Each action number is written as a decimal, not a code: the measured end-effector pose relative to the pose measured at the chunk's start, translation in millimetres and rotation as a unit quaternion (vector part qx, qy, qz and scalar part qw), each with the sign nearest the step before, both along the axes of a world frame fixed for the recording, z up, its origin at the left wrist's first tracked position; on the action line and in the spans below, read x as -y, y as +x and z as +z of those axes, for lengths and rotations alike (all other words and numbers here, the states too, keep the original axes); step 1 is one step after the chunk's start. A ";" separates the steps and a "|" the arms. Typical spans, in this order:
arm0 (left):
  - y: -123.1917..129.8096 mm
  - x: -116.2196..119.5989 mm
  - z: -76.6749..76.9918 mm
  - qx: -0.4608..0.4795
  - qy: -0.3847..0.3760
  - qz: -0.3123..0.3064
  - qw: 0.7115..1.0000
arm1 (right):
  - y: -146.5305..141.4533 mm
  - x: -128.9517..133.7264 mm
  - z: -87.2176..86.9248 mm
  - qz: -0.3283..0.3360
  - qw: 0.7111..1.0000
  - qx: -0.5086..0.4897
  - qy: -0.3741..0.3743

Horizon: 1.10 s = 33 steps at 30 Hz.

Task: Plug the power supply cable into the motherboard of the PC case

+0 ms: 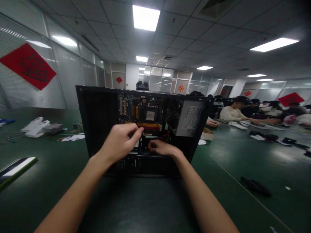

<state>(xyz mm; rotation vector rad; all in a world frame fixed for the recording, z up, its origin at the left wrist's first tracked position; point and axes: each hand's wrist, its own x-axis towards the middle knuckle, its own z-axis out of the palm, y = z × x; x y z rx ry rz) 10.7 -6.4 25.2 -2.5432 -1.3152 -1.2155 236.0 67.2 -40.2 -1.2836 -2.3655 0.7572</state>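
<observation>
Leftward, a white bag [36, 127] lies on the green surface [145, 207]. Centrally, the computer case [99, 113] stands upright, its open side facing you, presumably for access. Your left hand [123, 137] curls before the motherboard [155, 105], fingertips close together; your right [162, 148] reaches into the lower interior, fingers bent. You cannot tell whether either hand grips anything. Rightward sits the power supply [189, 119].

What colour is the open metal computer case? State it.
The computer case is black, best in head view.
</observation>
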 end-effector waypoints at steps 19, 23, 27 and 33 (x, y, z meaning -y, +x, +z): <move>4.0 -16.5 -24.9 -0.026 -0.239 -0.042 0.970 | -33.9 41.8 55.2 -0.100 0.870 -0.448 -0.178; 7.1 2.4 -2.8 0.046 -0.274 -0.159 0.947 | -32.7 66.2 78.8 -0.008 0.918 -0.391 -0.058; -1.6 17.5 22.3 -0.001 -0.197 -0.113 0.974 | -12.4 91.7 98.1 0.069 0.976 -0.193 0.080; -9.0 42.4 52.1 -0.058 0.070 0.011 0.996 | 9.4 124.1 111.8 0.047 0.992 -0.017 0.119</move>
